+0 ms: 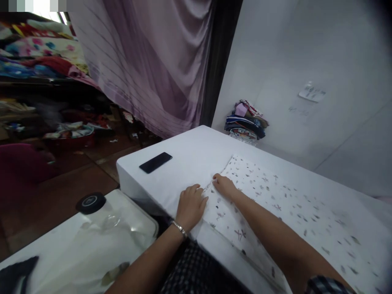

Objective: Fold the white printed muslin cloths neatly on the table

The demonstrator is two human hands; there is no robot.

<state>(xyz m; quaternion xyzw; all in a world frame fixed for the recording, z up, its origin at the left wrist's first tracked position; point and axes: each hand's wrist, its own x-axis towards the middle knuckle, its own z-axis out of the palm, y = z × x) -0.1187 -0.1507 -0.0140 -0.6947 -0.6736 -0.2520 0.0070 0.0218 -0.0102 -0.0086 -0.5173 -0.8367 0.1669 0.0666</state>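
A white cloth printed with small leaf and plant motifs (pixel 263 179) lies spread over the white-covered table (pixel 186 147), and part of it hangs over the near edge. My right hand (pixel 225 185) is closed at the cloth's left edge, fingertips pinching it. Just left of that edge, my left hand (pixel 191 206) lies on the table with its fingers stretched out, the thumb beside the cloth's edge. A beaded bracelet (pixel 179 228) circles my left wrist. Farther left on the table rests a black phone (pixel 156 162).
At lower left stands a second white surface with a round black object (pixel 91 203) and clear plastic (pixel 112 222). A stack of folded fabrics (pixel 245 122) sits by the wall. A mauve curtain (pixel 159 61) hangs behind. Shelves at left hold piled cloth (pixel 45 49).
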